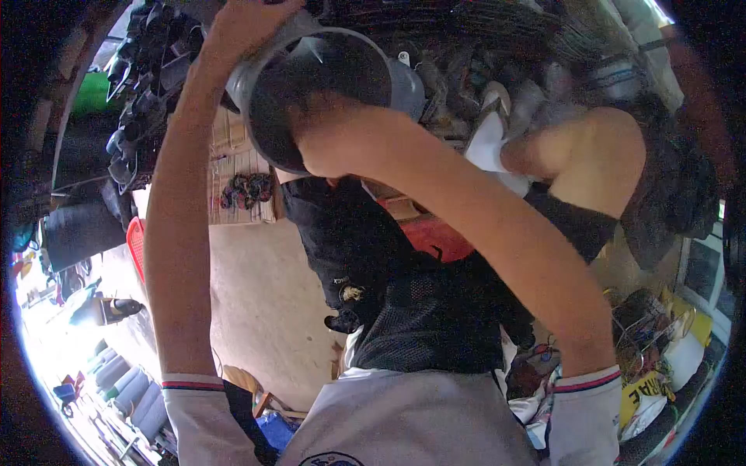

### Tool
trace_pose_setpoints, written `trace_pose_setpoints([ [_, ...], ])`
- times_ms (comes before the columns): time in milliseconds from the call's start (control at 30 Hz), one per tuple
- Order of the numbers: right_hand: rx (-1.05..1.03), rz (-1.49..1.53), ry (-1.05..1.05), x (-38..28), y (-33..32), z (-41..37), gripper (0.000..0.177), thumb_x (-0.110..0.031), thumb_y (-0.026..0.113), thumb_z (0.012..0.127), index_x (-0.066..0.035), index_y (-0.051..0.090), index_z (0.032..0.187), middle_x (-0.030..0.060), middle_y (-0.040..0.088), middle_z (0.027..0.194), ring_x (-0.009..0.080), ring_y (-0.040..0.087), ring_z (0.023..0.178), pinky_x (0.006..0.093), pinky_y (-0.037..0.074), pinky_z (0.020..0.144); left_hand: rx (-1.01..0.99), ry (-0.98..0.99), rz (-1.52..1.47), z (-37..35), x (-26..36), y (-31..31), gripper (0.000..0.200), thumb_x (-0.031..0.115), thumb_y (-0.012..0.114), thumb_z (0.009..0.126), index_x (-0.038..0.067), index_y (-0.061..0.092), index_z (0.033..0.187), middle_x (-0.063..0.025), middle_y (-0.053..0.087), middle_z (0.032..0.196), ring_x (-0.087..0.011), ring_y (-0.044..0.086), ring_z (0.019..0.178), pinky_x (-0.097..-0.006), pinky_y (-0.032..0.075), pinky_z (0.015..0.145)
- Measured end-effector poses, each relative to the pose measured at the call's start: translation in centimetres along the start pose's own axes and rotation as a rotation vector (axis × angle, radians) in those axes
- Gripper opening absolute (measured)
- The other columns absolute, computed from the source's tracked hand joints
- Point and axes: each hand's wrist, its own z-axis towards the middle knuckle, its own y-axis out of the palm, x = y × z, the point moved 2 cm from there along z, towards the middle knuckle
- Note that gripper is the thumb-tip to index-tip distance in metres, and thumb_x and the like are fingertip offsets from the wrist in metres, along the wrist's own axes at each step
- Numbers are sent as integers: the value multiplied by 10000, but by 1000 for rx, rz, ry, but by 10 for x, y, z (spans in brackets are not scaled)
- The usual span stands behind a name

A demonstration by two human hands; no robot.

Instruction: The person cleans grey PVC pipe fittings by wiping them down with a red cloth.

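A grey round bucket-like container (pixel 330 33) with a dark inside is tilted toward me at the top centre. My left hand (pixel 260 19) lies at its upper left rim, with the fingertips cut off by the frame edge or hidden. My right hand (pixel 330 136) reaches into its mouth; the fingers are lost in shadow and blur, so what they touch cannot be made out. Below the container are my legs in black shorts (pixel 435 318), and a white sock (pixel 488 144) shows on one foot.
Dark clutter fills the top and the left rack (pixel 124 140). A patterned bundle (pixel 247 190) lies by cardboard (pixel 225 159). A red plastic piece (pixel 136 247) and a shoe (pixel 116 311) are at left. Grey rolls (pixel 132 392) stand lower left; a yellow bag (pixel 646 388) is lower right.
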Motion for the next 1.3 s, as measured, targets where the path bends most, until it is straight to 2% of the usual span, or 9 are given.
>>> trace_pose_setpoints([
  [167,181,16,-108,20,15,-23,566,-221,581,855,12,447,1354,295,435,1385,431,466,1259,496,395,1052,-333,-14,245,6,35,8,322,304,609,827,31,740,936,-156,709,848,-289,682,769,-420,526,720],
  [300,43,-74,-91,33,37,41,532,-192,580,845,1,479,1330,294,458,1356,418,454,1269,489,395,1049,-228,248,250,-4,57,26,337,319,608,824,31,741,939,-174,707,841,-288,693,797,-434,536,773],
  [500,770,61,-210,63,74,97,509,-164,565,841,7,492,1314,292,489,1312,421,470,1248,487,399,1042,-125,373,335,13,26,52,365,420,583,825,148,735,1015,-176,691,1005,-333,665,959,-435,500,916],
  [667,407,-47,-98,19,50,14,494,-122,554,819,27,503,1288,285,535,1233,420,507,1194,494,400,1030,-303,291,335,18,29,45,320,379,599,812,127,734,955,-155,703,955,-351,667,930,-441,513,884],
  [867,306,49,-92,19,47,-45,532,-110,588,789,18,490,1296,269,523,1254,408,492,1208,507,394,1023,-154,451,354,33,25,87,335,358,635,776,76,725,934,-163,710,909,-346,687,860,-448,536,835],
  [967,195,-46,-15,27,44,-17,532,-161,580,819,-25,483,1324,233,519,1297,376,473,1244,496,396,1027,-389,468,407,37,45,90,349,345,645,762,68,720,961,-177,709,909,-361,688,854,-449,542,819],
  [1067,824,-177,-95,60,93,50,368,-232,509,905,-66,605,1220,144,565,1307,335,552,1185,451,427,1011,-349,510,497,30,62,91,331,325,639,759,70,728,950,-196,703,926,-364,685,880,-457,540,820],
  [1200,841,-174,-19,94,100,100,477,-235,529,871,-62,514,1316,178,453,1415,298,474,1270,445,399,1044,-411,489,540,31,72,90,411,284,575,758,30,692,1060,-226,665,1082,-372,650,1022,-487,513,900],
  [1300,589,-160,27,61,82,62,477,-221,539,866,-53,513,1312,183,470,1387,316,487,1247,441,409,1034,-424,423,521,43,52,104,414,293,576,756,34,693,1058,-226,662,1090,-374,651,1019,-483,510,905],
])
